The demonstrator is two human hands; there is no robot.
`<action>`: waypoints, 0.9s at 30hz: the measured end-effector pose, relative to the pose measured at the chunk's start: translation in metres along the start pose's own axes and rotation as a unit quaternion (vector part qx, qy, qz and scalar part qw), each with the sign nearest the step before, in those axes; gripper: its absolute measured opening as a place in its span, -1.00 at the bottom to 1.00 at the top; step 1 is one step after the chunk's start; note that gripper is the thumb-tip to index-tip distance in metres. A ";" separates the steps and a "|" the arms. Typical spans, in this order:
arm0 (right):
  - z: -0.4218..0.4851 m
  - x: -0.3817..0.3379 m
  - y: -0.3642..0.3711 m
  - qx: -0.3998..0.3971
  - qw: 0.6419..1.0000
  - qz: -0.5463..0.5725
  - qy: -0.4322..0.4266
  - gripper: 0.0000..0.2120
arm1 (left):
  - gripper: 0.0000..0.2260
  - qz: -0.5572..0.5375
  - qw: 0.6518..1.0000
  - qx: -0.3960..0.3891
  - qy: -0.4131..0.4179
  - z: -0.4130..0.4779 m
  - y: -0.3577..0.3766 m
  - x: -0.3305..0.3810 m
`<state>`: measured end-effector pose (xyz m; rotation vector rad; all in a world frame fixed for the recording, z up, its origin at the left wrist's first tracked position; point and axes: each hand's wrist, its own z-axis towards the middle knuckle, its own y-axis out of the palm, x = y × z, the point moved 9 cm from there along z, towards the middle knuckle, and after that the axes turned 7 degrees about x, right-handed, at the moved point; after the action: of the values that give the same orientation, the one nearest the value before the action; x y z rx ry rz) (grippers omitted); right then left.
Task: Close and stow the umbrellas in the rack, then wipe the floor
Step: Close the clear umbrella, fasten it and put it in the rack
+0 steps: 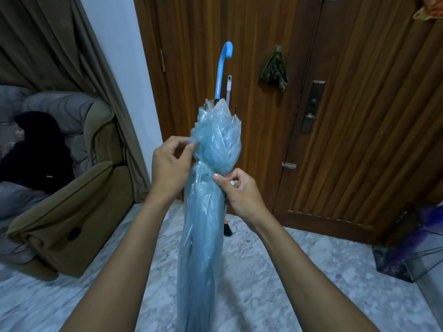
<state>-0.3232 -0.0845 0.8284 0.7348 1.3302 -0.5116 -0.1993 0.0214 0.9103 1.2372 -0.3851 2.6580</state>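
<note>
1. A folded, pale blue see-through umbrella stands upright at centre, its blue hooked handle on top, between 2 bare forearms.
2. The left hand pinches a fold of canopy near the rib tips.
3. The right hand grips the strap cinching the canopy, thumb pressed to the plastic.
4. Behind stands a wooden door with a white pole against it; an armchair sits left on the marble floor, and a purple umbrella lies open at right.

both hands pinch the folded blue umbrella upright.
</note>
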 end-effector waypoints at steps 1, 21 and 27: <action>0.000 0.000 0.001 -0.001 1.000 -0.004 -0.004 -0.80 | -0.94 -0.018 0.999 0.012 -0.029 0.004 -0.001 -0.003; 0.013 0.008 -0.002 0.056 0.997 -0.059 -0.018 -0.76 | -0.83 -0.014 0.989 -0.028 -0.143 -0.010 0.011 -0.038; 0.011 0.006 0.004 0.037 0.993 -0.105 -0.041 -0.77 | -0.92 -0.009 0.992 -0.014 -0.126 0.006 0.012 -0.040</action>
<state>-0.3113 -0.0892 0.8237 0.6300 1.3238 -0.7551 -0.1727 0.0058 0.8815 1.5648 -0.4444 2.4763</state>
